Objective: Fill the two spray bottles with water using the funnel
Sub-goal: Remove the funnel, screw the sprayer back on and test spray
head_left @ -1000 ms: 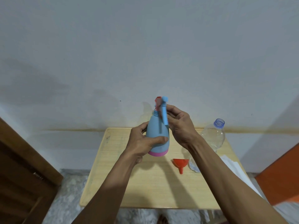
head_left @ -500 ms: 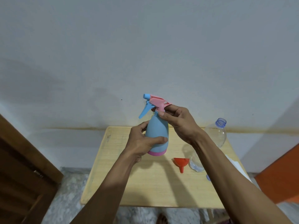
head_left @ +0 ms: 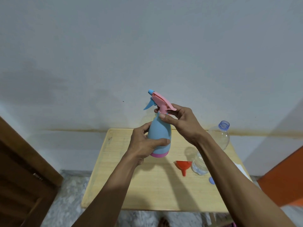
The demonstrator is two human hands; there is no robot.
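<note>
A light blue spray bottle [head_left: 159, 135] with a pink base is held upright above the wooden table [head_left: 147, 185]. My left hand [head_left: 144, 143] grips its body. My right hand [head_left: 178, 120] pinches the neck just under the pink spray head [head_left: 161, 102], whose blue nozzle and trigger point left. A red funnel [head_left: 183, 166] lies on its side on the table to the right. Behind it stands a clear plastic water bottle [head_left: 219, 138] with no cap, partly hidden by my right forearm. Only one spray bottle is in view.
A blue cap [head_left: 211, 180] lies on the table near my right forearm. White paper [head_left: 240, 168] sits at the table's right edge. A brown wooden door [head_left: 21, 177] stands at the left and an orange panel [head_left: 285, 179] at the right. The wall is close behind the table.
The spray head has turned round on the bottle: its trigger faced me a second ago and now points left. The head now sits tilted and a little higher. My left hand has kept its grip.
</note>
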